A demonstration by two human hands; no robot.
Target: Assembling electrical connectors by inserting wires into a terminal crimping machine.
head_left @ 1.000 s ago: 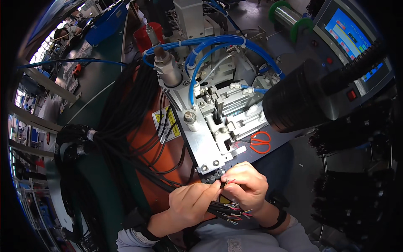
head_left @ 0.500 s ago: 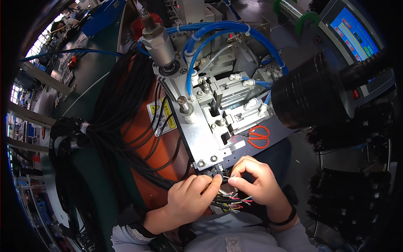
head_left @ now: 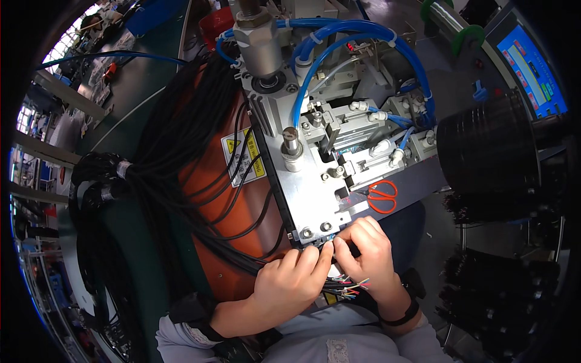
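Both hands closer; wire tips part hidden.

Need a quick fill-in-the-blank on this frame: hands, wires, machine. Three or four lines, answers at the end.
1. Both hands, left hand and right hand, meet at the lower edge of the grey metal ____.
2. The scissors lying on the machine have ____ handles.
3. The air hoses looping over the top of the machine are ____.
4. The thin wires fanning out below the hands have bare ends and are ____ in colour.

Missing words: machine; orange; blue; mixed
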